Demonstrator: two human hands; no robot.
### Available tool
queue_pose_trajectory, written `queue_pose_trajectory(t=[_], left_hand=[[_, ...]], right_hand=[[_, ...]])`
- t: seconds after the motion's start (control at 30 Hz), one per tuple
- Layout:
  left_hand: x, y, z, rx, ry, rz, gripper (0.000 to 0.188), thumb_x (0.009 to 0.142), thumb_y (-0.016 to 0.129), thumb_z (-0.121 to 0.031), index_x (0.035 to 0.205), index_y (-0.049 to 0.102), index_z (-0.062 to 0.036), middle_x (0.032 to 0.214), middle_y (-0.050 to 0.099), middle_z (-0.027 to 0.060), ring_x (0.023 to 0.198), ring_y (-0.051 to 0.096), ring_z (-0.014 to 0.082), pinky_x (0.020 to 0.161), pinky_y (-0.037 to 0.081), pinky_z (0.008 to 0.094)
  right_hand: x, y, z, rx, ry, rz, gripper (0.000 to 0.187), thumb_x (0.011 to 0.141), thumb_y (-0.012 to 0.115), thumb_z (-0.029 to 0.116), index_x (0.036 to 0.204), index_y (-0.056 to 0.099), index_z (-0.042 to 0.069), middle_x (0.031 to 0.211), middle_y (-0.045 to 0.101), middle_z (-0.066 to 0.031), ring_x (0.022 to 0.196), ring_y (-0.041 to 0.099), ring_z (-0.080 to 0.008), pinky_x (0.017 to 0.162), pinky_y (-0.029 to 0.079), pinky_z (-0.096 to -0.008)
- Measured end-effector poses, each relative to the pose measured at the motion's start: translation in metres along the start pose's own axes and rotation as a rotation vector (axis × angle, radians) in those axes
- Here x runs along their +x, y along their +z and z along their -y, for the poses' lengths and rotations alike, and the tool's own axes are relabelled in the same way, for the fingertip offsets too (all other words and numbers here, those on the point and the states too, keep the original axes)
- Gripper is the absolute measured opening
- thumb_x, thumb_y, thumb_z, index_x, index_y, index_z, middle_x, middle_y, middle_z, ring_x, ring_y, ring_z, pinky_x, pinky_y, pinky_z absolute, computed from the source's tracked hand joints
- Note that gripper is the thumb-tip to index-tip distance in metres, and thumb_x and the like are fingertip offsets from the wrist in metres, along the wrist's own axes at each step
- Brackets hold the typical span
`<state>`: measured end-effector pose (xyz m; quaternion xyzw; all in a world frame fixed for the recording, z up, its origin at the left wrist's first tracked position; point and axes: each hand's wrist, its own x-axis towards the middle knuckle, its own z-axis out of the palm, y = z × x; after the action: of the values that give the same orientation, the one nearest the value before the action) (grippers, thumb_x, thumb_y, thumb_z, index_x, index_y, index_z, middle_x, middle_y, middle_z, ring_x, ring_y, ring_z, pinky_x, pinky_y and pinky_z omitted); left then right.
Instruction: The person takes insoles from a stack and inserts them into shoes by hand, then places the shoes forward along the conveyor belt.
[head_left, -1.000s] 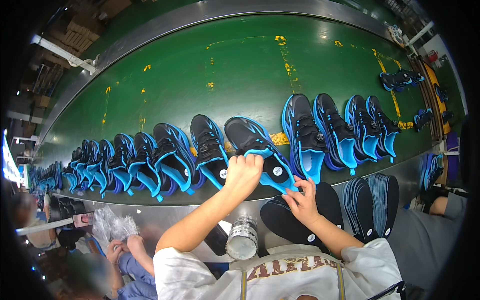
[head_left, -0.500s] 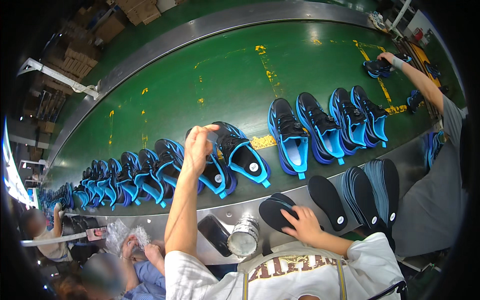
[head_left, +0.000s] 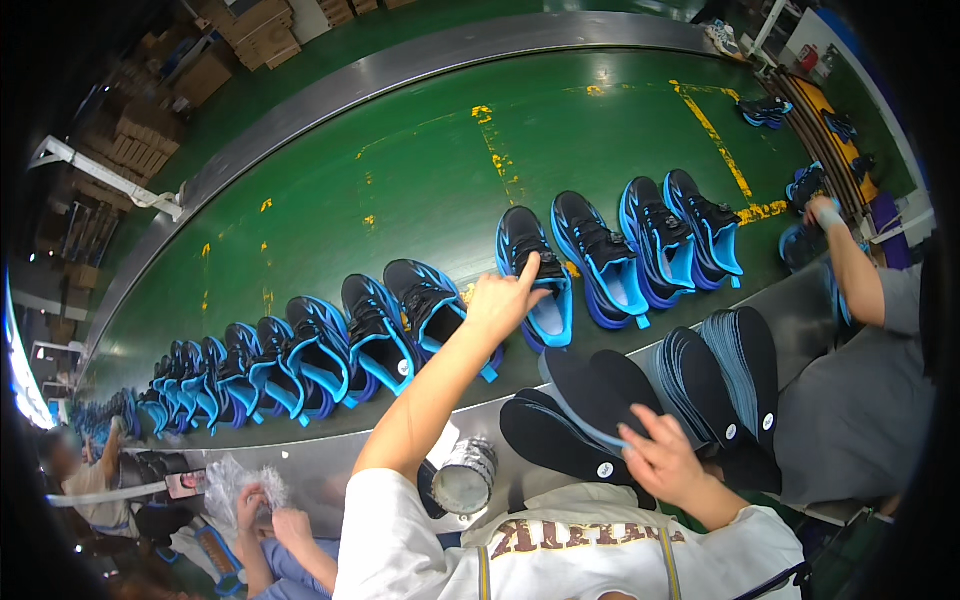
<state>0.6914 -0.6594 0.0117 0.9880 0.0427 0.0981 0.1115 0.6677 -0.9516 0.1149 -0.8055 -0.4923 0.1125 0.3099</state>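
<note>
My right hand (head_left: 665,463) pinched insole (head_left: 600,390); slack fingers could drop it. Left hand (head_left: 502,303) sat half-open at shoe (head_left: 517,235), hold unclear.

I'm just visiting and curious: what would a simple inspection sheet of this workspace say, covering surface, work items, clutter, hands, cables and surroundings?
Surface: green worktop with worn yellow markings; metal ledge along the near side.
Work items: long row of black-and-blue shoes; stacks of black insoles on the ledge.
Clutter: scuffed round container on the ledge.
Left hand: index finger and thumb spread, at the tongue of one shoe.
Right hand: fingers at the near end of a tilted insole; grip unclear.
Cables: nothing seen for certain.
Surroundings: co-worker's hands at clear plastic; cardboard boxes beyond.
</note>
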Motion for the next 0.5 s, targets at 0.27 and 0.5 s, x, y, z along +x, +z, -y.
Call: queue_pose_trajectory(t=[0.27,0.5], left_hand=[[0.044,-0.013,0.000,-0.445,-0.416,0.331,0.048,0.079,0.045,-0.046,0.075,0.060,-0.0002,0.062,0.057,0.0176,0.061,0.057,0.0291,0.061,0.044,0.0352],[0.030,0.008,0.004,-0.950,-0.682,0.256,0.061,0.081,0.041,-0.051,0.064,0.055,0.0064,0.053,0.049,0.0111,0.054,0.046,0.0166,0.054,0.039,0.0313]], right_hand=[[0.088,-0.016,-0.023,-0.241,-0.035,-0.112,0.012,0.064,0.058,0.010,0.058,0.055,0.000,0.093,0.057,-0.0144,0.070,0.050,-0.0247,0.065,0.043,-0.0330],[0.135,-0.007,-0.047,-0.435,-0.075,0.103,0.009,0.061,0.055,0.011,0.059,0.059,0.003,0.072,0.056,-0.0085,0.074,0.049,-0.0226,0.067,0.040,-0.0329]])
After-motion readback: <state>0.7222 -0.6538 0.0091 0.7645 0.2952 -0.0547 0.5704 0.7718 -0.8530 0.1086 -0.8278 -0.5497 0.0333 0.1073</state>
